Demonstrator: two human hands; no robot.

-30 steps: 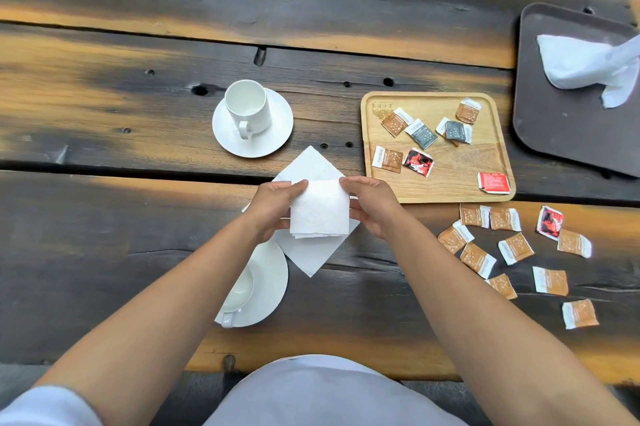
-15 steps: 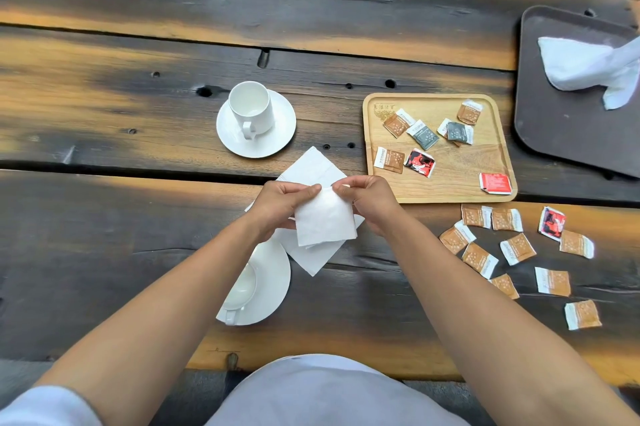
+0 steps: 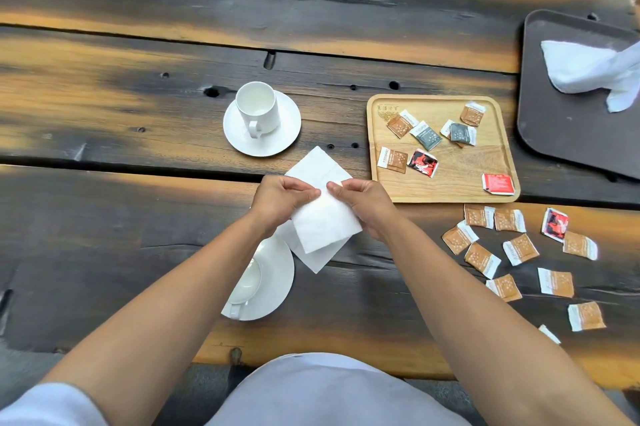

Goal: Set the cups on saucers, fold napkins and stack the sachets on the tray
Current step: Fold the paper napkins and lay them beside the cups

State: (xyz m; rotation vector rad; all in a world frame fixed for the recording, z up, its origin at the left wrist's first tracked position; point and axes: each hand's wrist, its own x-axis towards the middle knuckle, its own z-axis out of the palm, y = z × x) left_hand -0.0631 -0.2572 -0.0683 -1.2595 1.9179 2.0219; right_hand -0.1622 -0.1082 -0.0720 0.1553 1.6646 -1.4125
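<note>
Cups: two white ceramic cups with handles. The far cup [image 3: 258,112] stands upright. The near cup [image 3: 246,282] is partly hidden under the left forearm.
Saucers: two round white saucers, one under each cup: far saucer [image 3: 287,134], near saucer [image 3: 277,283].
Napkins: two white paper napkins. The folded napkin [image 3: 325,226] is held up between the hands. The flat napkin [image 3: 317,166] lies as a diamond on the table below it, its near corner just beside the near saucer.
Left hand [image 3: 280,200]: thumb and forefinger are pressed together on the folded napkin's top edge, left of centre.
Right hand [image 3: 363,204]: thumb and forefinger are clamped on the same edge, right of centre. The fingertips of the two hands are near each other.
Napkin relative to fingers: the sheet hangs below both pinches and tilts to the right, and its lower half overlaps the flat napkin.
Tray: one light wooden rectangular tray [image 3: 460,172] lies to the right of the hands.
Sachets on tray: seven can be counted: three brown, two grey, one red-and-black [image 3: 422,163] and one red [image 3: 498,184]. They lie scattered and unstacked.
Sachets on table: eleven lie loose beside the right forearm: nine brown [image 3: 482,259], one red-and-black [image 3: 554,224] and one partly hidden.
Table: dark weathered wooden planks [image 3: 138,217].
Second tray: one dark brown tray [image 3: 561,134] at far right carries a crumpled white cloth [image 3: 585,67].
</note>
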